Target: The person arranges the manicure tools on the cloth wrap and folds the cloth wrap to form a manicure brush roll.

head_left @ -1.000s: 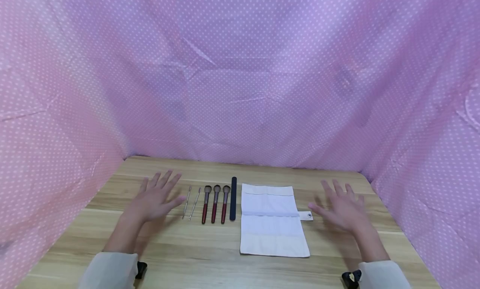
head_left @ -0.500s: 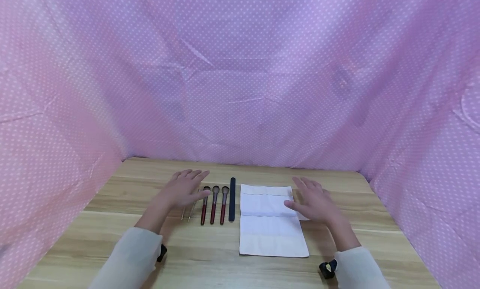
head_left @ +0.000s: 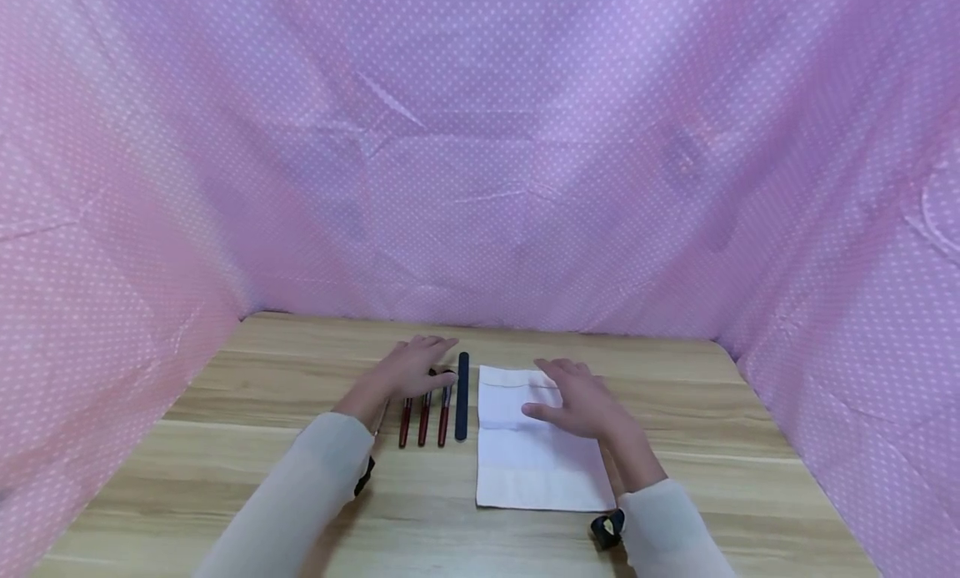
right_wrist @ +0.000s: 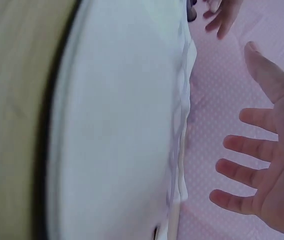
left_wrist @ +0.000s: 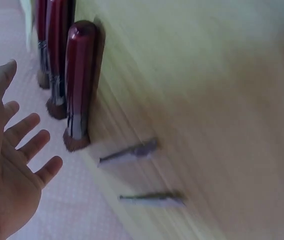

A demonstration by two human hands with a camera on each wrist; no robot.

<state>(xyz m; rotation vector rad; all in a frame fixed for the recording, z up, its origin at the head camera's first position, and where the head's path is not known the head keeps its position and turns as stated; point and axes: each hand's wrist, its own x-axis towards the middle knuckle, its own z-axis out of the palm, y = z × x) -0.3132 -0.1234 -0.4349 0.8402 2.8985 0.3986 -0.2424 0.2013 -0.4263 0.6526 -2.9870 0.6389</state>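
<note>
My left hand [head_left: 408,369], its fingers extended and holding nothing, hovers over the heads of three makeup brushes [head_left: 424,424] with red handles. In the left wrist view the brown bristles of a brush [left_wrist: 79,85] show beside my palm, along with two thin metal tools [left_wrist: 129,152]; in the head view my left arm mostly covers those tools. A dark flat nail file [head_left: 462,399] lies just right of the brushes. My right hand [head_left: 579,399], fingers spread and also holding nothing, is above a white fabric roll-up pouch [head_left: 517,469] laid out flat, covering its strap.
The light wooden table [head_left: 262,436] carries all the items. Pink polka-dot cloth [head_left: 480,186] hangs round its back and sides. A black device [head_left: 607,528] is strapped at the right wrist, and another black device [head_left: 364,476] at the left.
Both hands have moved inward: the left travelled right from beside the thin tools to over the brushes, the right travelled left over the pouch. The items on the table have stayed put.
</note>
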